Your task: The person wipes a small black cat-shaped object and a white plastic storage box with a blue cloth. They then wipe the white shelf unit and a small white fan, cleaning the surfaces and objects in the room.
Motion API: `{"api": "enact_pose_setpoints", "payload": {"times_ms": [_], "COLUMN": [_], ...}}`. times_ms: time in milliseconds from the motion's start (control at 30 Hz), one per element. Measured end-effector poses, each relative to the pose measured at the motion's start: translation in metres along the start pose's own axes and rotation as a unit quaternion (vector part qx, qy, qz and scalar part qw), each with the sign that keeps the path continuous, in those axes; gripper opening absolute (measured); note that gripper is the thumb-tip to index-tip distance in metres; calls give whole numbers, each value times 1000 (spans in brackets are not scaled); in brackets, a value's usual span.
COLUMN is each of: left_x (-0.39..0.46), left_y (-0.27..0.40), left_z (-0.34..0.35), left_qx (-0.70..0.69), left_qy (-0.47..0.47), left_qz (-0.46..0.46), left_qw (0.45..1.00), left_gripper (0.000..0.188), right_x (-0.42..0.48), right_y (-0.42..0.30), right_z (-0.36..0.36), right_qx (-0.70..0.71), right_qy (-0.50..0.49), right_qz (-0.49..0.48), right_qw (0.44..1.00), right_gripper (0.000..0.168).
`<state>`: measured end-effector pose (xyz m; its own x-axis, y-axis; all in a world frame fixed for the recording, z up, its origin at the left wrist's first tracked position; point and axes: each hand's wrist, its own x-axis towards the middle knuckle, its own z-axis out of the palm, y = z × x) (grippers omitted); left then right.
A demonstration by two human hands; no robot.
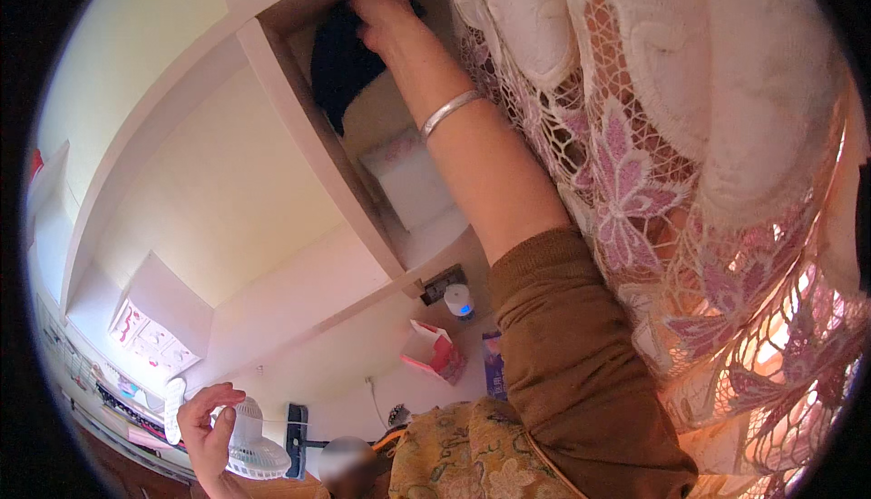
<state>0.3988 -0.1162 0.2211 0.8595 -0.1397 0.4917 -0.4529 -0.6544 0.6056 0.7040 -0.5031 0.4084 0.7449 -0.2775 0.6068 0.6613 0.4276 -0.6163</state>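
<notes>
My right hand [384, 12], with a silver bangle on the forearm, is raised into a narrow compartment of a white shelf unit [320, 159]. It grips a dark cloth [343, 57] that hangs down against the compartment's back and side. Part of the cloth is hidden behind the fingers. Below it in the same compartment stands a white box [412, 176]. My left hand [207, 424] is low at the left, fingers bent and thumb apart, with nothing visible in it. Just beside it in the picture is a small white fan [255, 444]; whether they touch I cannot tell.
A lace curtain [619, 193] with pink flowers hangs close along my right arm. Under the shelf are a wall socket with a white plug-in device [459, 300], a red and white open carton [435, 353] and a purple box [494, 363]. A small drawer box [163, 329] stands left.
</notes>
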Motion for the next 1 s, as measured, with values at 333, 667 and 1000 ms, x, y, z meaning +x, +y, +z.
{"api": "enact_pose_setpoints", "payload": {"times_ms": [333, 667, 1000], "left_x": [6, -32, -111], "left_y": [35, -4, -90], "left_z": [6, 2, -19], "left_qx": [38, -7, -179], "left_qy": [-30, 31, 84], "left_qz": [13, 19, -68], "left_qw": [999, 999, 978], "left_gripper": [24, 27, 28], "right_x": [-89, -243, -258], "right_y": [-40, -97, 92], "right_z": [20, 25, -8], "right_qx": [-144, -287, -693], "right_qy": [-71, 79, -374], "right_qz": [24, -419, -321], "right_qw": [987, 858, 527], "right_gripper": [33, 23, 25]}}
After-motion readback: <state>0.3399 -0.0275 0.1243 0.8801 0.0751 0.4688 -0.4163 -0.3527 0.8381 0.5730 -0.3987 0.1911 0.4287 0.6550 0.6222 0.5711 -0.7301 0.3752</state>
